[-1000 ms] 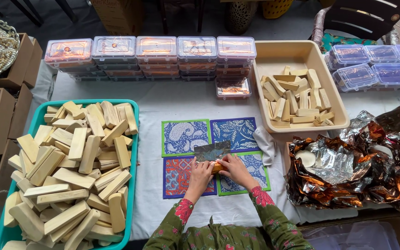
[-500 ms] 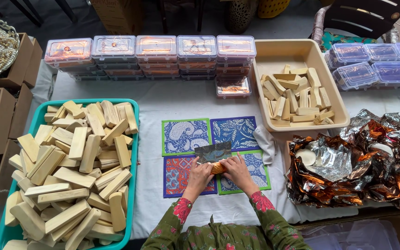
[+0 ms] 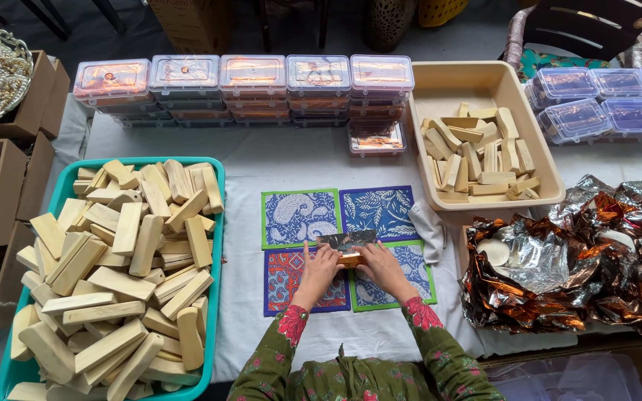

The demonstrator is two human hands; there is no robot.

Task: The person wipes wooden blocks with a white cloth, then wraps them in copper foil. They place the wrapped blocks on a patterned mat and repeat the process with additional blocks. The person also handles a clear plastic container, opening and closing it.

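My left hand (image 3: 319,270) and my right hand (image 3: 382,269) meet over the middle of four patterned cloth squares (image 3: 300,217) on the white table. Together they press a small pale wooden block (image 3: 350,259) onto a sheet of shiny foil wrap (image 3: 346,240), whose far edge sticks up behind the block. The fingers of both hands are curled around the block's ends. My sleeves are green with red flowers.
A teal bin (image 3: 215,223) heaped with wooden blocks sits at the left. A beige tub (image 3: 544,174) with several blocks is at the far right, a pile of crumpled foil sheets (image 3: 581,260) below it. Clear lidded boxes (image 3: 250,78) line the back; cardboard boxes (image 3: 9,182) stand far left.
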